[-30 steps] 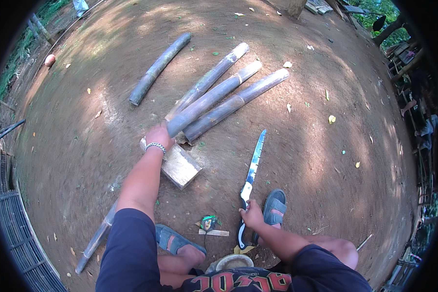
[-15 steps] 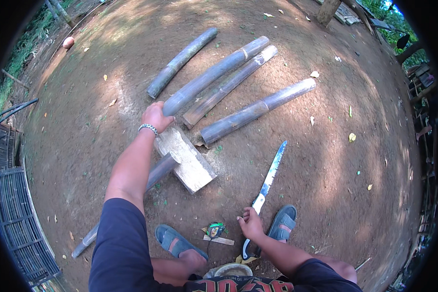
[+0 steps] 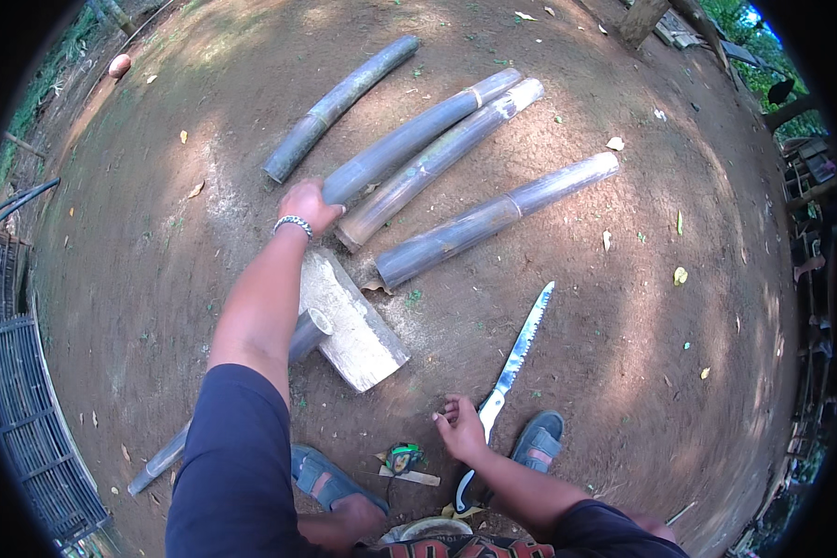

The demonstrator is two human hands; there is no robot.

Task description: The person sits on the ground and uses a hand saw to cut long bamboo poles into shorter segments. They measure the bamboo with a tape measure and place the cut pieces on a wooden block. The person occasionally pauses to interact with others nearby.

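Note:
My left hand (image 3: 309, 206) is closed round the near end of a thick grey bamboo pole (image 3: 405, 138), which lies on the dirt. Close along its right side rests a second bamboo pole (image 3: 446, 163). My right hand (image 3: 461, 430) hovers just left of a pruning saw (image 3: 516, 358), fingers loosely bent and thumb apart, with nothing visible in them. The saw lies on the ground, its toothed blade pointing away and its white and black handle near my right foot. Below my left wrist sits a pale, flat-topped wooden block (image 3: 349, 321).
Two more bamboo poles lie at the far left (image 3: 339, 110) and right (image 3: 498, 219). A thinner bamboo pole (image 3: 312, 333) rests on the block, partly behind my left arm. A green and black tape measure (image 3: 404, 458) lies between my feet. At left stands a bamboo-slat panel (image 3: 42, 428).
My right hand has shifted slightly left, away from the saw handle. The left hand stays on the bamboo pole's end, and the whole view has shifted a little.

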